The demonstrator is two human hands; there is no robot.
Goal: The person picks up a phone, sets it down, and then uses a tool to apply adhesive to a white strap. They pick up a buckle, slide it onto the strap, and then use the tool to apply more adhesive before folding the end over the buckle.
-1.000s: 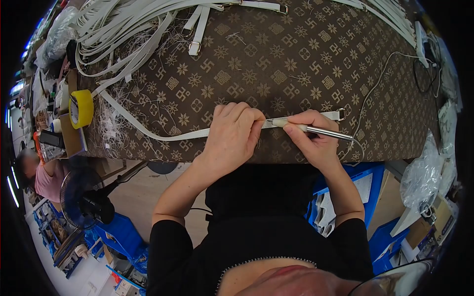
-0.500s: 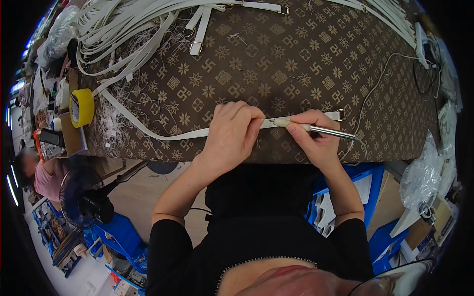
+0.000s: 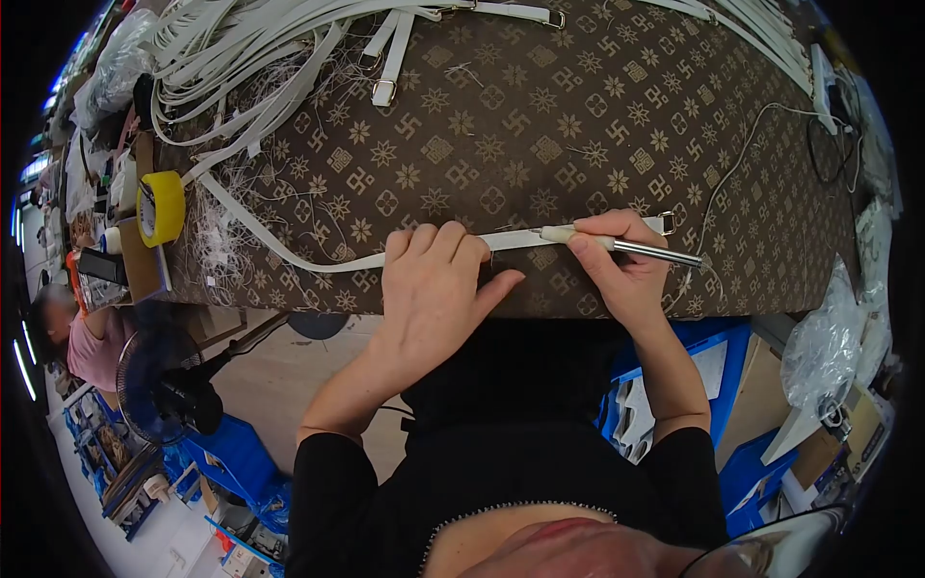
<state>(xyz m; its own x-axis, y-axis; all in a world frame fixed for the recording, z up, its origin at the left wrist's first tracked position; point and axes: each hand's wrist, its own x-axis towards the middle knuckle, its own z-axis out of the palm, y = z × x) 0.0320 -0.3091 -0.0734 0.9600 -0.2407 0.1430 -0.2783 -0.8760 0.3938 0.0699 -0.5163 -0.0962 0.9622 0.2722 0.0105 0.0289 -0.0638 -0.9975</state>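
Note:
A white strap (image 3: 332, 266) curves across the brown patterned cloth (image 3: 462, 173) and ends at a metal buckle (image 3: 667, 223) on the right. My left hand (image 3: 431, 284) lies over the strap, its fingertips on the strap and its thumb stretched out to the right, apart from the fingers. My right hand (image 3: 626, 270) grips a pen-like tool (image 3: 655, 253) with a pale front part and a silver handle. The tool's tip is at the strap, left of the buckle. A thin cord trails from the handle's end.
A pile of white straps (image 3: 231, 67) and loose threads (image 3: 217, 241) lies at the left. Yellow tape (image 3: 161, 209) stands at the left edge, near a fan (image 3: 164, 385). Another person (image 3: 94, 352) is at the far left. Plastic wrap (image 3: 822, 337) hangs at the right.
My left hand has shifted left, and its thumb has come away from the strap and spread out. My right hand and the tool have moved slightly right.

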